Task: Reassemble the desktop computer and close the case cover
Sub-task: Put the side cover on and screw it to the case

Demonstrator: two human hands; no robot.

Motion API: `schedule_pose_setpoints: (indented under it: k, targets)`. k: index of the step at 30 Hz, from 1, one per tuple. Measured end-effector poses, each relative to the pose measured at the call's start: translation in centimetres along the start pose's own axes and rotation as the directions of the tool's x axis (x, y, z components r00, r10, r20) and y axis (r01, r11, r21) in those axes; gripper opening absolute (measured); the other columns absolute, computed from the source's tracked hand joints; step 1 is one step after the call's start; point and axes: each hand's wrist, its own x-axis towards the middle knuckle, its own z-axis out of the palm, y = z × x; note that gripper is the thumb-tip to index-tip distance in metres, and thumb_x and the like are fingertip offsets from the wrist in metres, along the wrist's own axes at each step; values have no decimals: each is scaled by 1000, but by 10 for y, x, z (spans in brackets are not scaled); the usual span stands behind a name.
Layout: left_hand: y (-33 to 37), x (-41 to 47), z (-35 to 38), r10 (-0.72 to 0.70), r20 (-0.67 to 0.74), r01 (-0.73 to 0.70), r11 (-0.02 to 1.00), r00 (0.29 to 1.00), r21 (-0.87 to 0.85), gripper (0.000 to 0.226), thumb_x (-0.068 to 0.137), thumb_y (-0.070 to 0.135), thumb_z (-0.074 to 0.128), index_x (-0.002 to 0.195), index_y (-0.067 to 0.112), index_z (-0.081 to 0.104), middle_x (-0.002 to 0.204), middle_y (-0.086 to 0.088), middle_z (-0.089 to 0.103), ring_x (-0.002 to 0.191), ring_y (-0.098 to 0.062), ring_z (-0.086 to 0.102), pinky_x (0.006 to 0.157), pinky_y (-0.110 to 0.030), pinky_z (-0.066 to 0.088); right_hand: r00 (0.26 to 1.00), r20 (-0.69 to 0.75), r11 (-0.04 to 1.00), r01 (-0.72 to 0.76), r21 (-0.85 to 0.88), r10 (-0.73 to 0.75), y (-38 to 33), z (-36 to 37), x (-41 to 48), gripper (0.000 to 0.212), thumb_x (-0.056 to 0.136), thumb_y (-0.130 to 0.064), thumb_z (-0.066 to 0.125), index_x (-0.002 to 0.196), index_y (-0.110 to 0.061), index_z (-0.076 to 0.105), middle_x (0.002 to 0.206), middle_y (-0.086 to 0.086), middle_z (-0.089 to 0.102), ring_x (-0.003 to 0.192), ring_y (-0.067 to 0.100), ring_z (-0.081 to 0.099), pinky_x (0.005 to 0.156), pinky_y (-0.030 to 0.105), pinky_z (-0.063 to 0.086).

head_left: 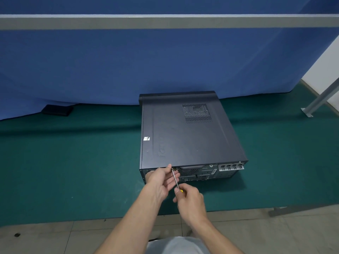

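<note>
A dark grey desktop computer case [187, 134] lies flat on the green table [73, 171], its cover on top and its rear panel facing me. My right hand [189, 200] grips the yellow handle of a screwdriver [175, 178]. The metal shaft slants up to the left, and its tip meets a screw [173, 169] at the top edge of the rear panel. My left hand [162, 177] is at the panel's left end, its fingertips pinching the screw at the shaft's tip.
A blue partition [128, 66] stands close behind the case. A small black object [57, 110] lies at the back left of the table. A grey metal leg [319, 101] slants down at the right. The table's front edge runs just below my hands, with tiled floor [45, 237] beneath.
</note>
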Motion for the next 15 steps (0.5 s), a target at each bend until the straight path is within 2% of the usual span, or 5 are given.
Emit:
schedule_pose_setpoints:
  k: [2,4,8,10,15]
  targets:
    - [-3,0,-2,29,-1,-29,1000,1000,13,14,88,3,66,94,-8,61,89,-25,71,73,-29,71,51,-33,57,987,112,926,-149,348,117,1,0,3,22,98,-15,50,83,-9,65,62,0,61,44,12,42,41,20,29]
    - [-6,1,-4,67,9,-67,994,998,83,14,89,5,66,97,-7,64,86,-20,73,75,-27,72,51,-30,57,943,281,660,-325,677,176,3,-2,5,20,99,-6,46,89,3,62,64,8,56,41,11,36,36,17,21]
    - [-11,-1,-1,96,15,-97,989,995,107,7,93,-1,58,96,-6,62,78,-18,73,68,-23,73,52,-27,56,844,527,242,-535,810,102,2,-7,4,14,97,-3,43,94,1,56,66,12,52,42,11,37,32,18,25]
    - [-10,-1,1,103,-16,-101,991,995,86,5,92,-4,58,93,-7,62,75,-19,73,65,-23,73,49,-26,56,851,510,295,-524,799,129,0,-4,1,14,97,-8,48,96,1,58,68,13,55,47,14,45,37,21,34]
    - [-11,2,3,164,-71,-157,983,984,96,7,84,-7,67,90,-8,64,72,-17,71,59,-20,71,49,-26,56,923,205,724,-382,575,325,0,6,-7,20,92,-22,65,97,-3,61,70,7,61,52,13,53,44,24,43]
